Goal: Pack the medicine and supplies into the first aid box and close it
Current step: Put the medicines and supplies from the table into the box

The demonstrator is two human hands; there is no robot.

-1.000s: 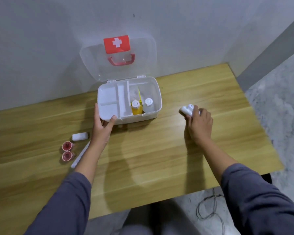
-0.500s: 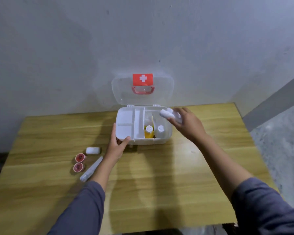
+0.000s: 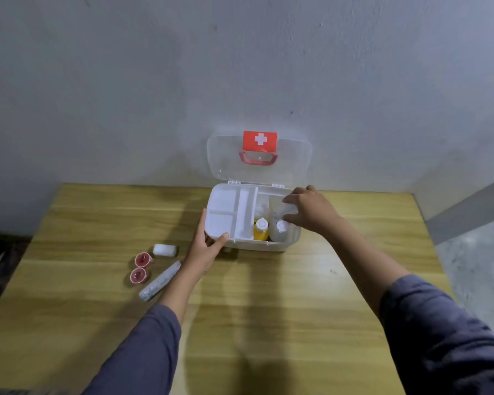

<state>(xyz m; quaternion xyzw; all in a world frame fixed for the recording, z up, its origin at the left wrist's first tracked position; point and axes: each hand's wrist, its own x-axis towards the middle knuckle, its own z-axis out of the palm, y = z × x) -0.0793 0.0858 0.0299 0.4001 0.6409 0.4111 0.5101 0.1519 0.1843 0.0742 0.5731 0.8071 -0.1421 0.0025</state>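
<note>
Wooden table (image 3: 268,323) against a grey wall: one first aid box (image 3: 280,246), lid up, two bottles standing inside. Right hand (image 3: 311,210) grips one white item over its right compartment; left hand (image 3: 208,246) clasps the box's front-left corner. Outside left: two red cups (image 3: 143,259), one white roll (image 3: 164,250), one tube (image 3: 160,280).

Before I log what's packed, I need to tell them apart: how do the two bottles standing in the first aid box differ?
The yellow bottle shows bright yellow below its cap, while the clear bottle looks pale and see-through. The yellow bottle stands next to the white tray; the clear bottle stands by the box's right wall, just under the right hand, which holds a white item over it. Both stand upright with white caps in the open first aid box.
</note>
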